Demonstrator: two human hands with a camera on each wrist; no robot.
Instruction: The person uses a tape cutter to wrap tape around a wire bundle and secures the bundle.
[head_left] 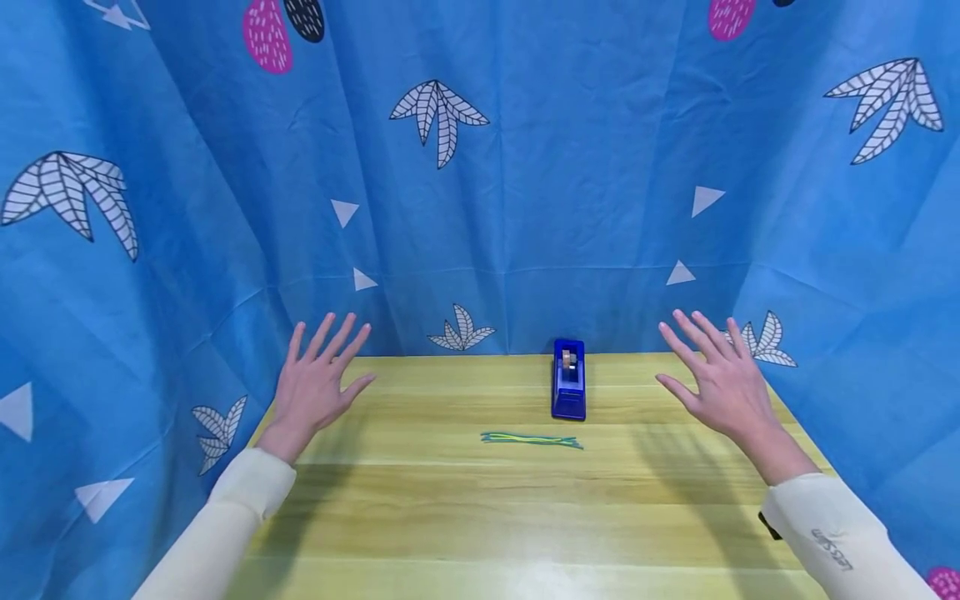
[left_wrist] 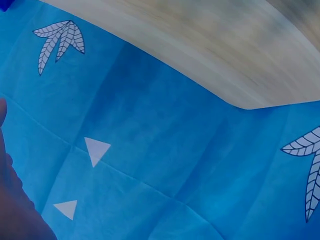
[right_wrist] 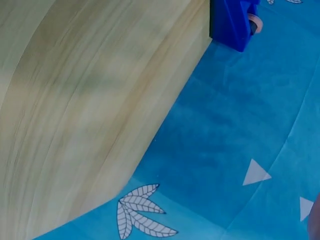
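Observation:
My left hand (head_left: 315,392) is held above the left side of the table with its fingers spread and nothing in it. On the other side, my right hand (head_left: 723,387) hovers likewise, fingers apart and holding nothing. Between them, near the table's back edge, stands a blue tape dispenser (head_left: 569,392) with a small roll in it; the right wrist view shows part of this dispenser (right_wrist: 232,25) too. In front of it lies a thin bundle of green and yellow strands (head_left: 531,439), flat on the wood. Neither hand touches anything.
The light wooden table (head_left: 420,517) reaches back to a blue patterned curtain (head_left: 570,167), which hangs behind it and along both sides. A small dark object (head_left: 769,526) shows beside the right sleeve; its kind is unclear.

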